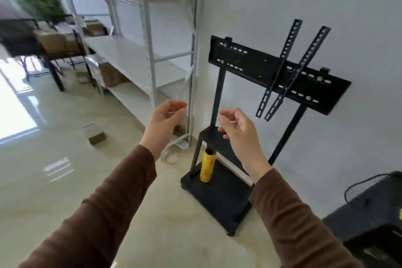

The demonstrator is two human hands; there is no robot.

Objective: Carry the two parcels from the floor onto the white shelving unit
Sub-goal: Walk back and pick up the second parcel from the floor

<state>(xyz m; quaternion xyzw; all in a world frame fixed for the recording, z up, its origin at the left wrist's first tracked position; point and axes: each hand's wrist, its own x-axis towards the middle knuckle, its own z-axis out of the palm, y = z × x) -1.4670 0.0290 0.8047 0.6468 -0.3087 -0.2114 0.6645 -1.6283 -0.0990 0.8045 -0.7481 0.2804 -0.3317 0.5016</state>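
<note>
A small cardboard parcel [95, 135] lies on the glossy floor in front of the white shelving unit [130, 56]. I see only this one parcel on the floor. My left hand [166, 119] and my right hand [238, 130] are raised side by side in mid-air, palms facing each other, fingers loosely curled and holding nothing. Both hands hover to the right of the parcel, near the shelving's right front post. The middle shelf is a broad white board; boxes sit on its far end and on the top shelf.
A black TV stand [267, 72] on a base plate stands against the wall right of the shelving, with a yellow roll [208, 166] upright on it. A white power strip [179, 142] lies by the shelf foot. A dark table [30, 37] stands far left, a black case [374, 213] at right.
</note>
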